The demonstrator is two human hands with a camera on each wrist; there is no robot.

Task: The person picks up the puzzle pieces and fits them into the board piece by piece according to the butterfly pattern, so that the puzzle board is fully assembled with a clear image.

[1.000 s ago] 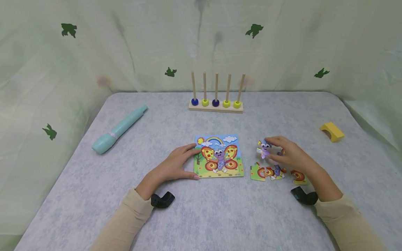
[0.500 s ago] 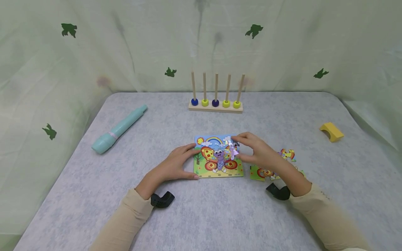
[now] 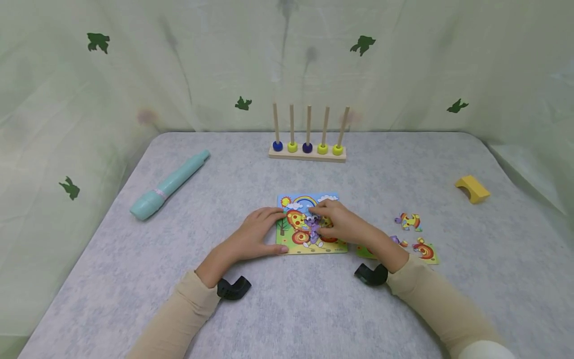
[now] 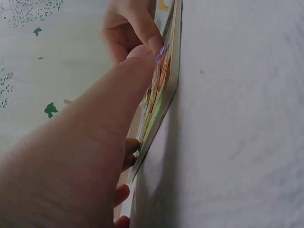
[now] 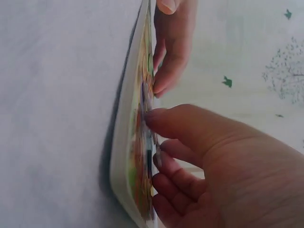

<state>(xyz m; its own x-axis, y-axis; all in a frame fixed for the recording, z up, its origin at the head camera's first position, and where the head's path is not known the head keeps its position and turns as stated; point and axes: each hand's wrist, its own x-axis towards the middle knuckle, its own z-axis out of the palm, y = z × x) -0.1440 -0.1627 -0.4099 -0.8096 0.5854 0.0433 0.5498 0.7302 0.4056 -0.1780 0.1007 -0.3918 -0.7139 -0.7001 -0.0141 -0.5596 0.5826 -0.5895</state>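
Observation:
A square puzzle board (image 3: 287, 244) with a butterfly picture lies flat in front of me in the head view. My left hand (image 3: 257, 234) rests against its left side, fingers fairly straight and the thumb at the lower left corner. Over the middle of the board, my right hand (image 3: 347, 224) pinches a puzzle piece (image 3: 312, 222) bearing the butterfly's purple face between thumb and index finger. The piece sits at the matching printed face; whether it lies flush cannot be seen. In the right wrist view the right fingertips (image 5: 154, 116) are down at the board's surface.
Right of the board lie loose puzzle pieces (image 3: 410, 221), partly behind the right forearm. A wooden peg stand (image 3: 307, 155) with coloured beads is at the back. A teal microphone-shaped toy (image 3: 170, 185) lies left, a yellow arch block (image 3: 473, 189) right.
My right hand has carried the purple-faced puzzle piece leftward from the loose pieces and lowered it onto the middle of the board. The left hand has stayed at the board's left side.

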